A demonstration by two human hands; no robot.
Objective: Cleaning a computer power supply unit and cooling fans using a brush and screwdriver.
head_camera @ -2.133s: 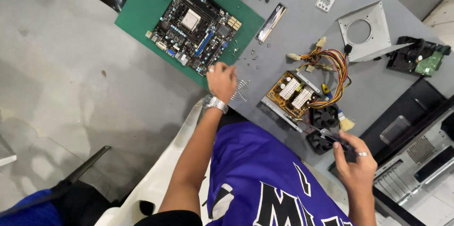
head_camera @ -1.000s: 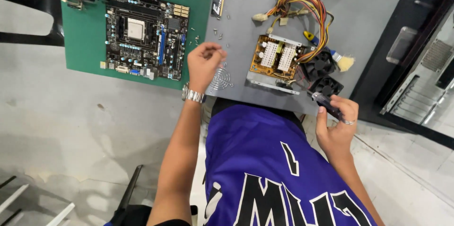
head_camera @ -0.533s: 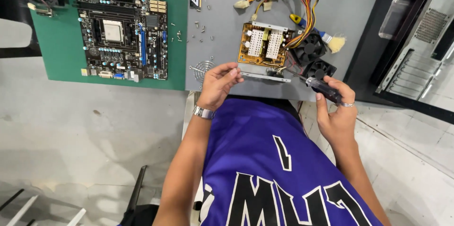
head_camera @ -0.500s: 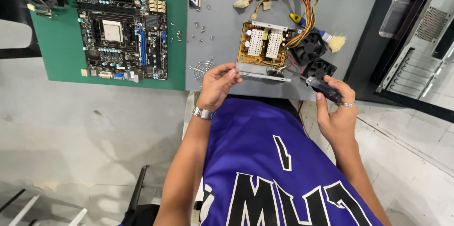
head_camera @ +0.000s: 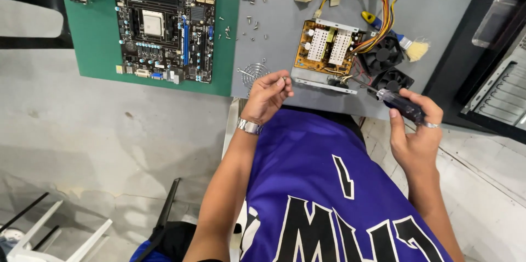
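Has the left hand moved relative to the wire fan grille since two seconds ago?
Yes. The left hand was over the wire fan grille on the grey table; now it sits off the grille, toward the table's near edge, fingers pinched together.

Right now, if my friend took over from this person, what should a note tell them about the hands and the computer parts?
Left hand: fingertips pinch something tiny, perhaps a screw; too small to tell.
Right hand: grips a screwdriver, tip toward the two black fans.
Open power supply board lies on the grey table, wire fan guard and loose screws beside it. Motherboard rests on the green mat.
Left: cannot tell.
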